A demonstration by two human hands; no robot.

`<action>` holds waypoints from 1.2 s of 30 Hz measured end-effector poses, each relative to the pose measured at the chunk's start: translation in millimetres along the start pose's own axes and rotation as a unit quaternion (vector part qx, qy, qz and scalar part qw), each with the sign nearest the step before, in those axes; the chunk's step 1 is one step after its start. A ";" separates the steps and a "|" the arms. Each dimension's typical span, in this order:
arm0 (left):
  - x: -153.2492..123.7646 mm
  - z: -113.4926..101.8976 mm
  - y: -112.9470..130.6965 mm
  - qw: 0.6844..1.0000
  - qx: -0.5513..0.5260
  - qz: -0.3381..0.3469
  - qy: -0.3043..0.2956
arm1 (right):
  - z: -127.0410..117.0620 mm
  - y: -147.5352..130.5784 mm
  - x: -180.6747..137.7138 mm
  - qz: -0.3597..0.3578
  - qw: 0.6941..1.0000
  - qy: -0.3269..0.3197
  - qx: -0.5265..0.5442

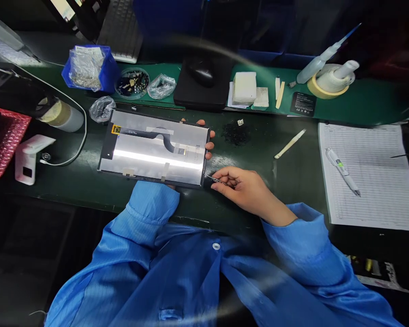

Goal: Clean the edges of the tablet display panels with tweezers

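Note:
A tablet display panel (143,154) with a silver back, a dark ribbon cable and a yellow connector lies face down across my left hand (209,144). That hand supports it from below; only fingertips show, curled around the right and far edges, while the palm is hidden. My right hand (241,186) pinches a pair of thin metal tweezers (215,180). Their tip meets the panel's right edge near its lower corner. Small strips of tape cling to the panel's back.
Black scraps (236,133) lie on the dark green table, near a pale flat stick (289,143). At right is a lined sheet (371,181) with a white pen (342,171). Behind stand a blue bin (109,72), a mouse (202,71) and a tape roll (322,93).

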State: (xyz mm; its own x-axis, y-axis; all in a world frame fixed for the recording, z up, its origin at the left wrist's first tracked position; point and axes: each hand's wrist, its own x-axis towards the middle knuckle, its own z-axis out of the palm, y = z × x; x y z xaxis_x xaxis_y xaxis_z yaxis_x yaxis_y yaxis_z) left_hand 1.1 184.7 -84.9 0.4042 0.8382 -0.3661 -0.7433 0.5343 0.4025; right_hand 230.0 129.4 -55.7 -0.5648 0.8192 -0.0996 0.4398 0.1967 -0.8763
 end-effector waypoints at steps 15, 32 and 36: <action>-2.9 3.2 -2.0 1.000 -0.011 0.002 -0.013 | 1.8 2.5 -1.0 -0.001 1.000 0.005 0.013; -6.4 15.1 -3.0 1.000 -0.016 0.003 0.022 | -2.1 1.5 0.1 -0.036 0.998 -0.004 -0.041; -6.6 13.4 -2.0 1.000 -0.012 0.002 0.003 | -3.2 1.0 0.5 -0.042 0.998 -0.015 -0.042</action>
State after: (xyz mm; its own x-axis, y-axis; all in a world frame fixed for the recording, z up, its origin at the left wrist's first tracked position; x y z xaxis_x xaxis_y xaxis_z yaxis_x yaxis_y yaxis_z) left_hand 7.0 179.5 -72.1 0.3981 0.8398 -0.3692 -0.7574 0.5280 0.3842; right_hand 232.3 131.7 -55.1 -0.6213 0.7824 -0.0427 0.4466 0.3088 -0.8397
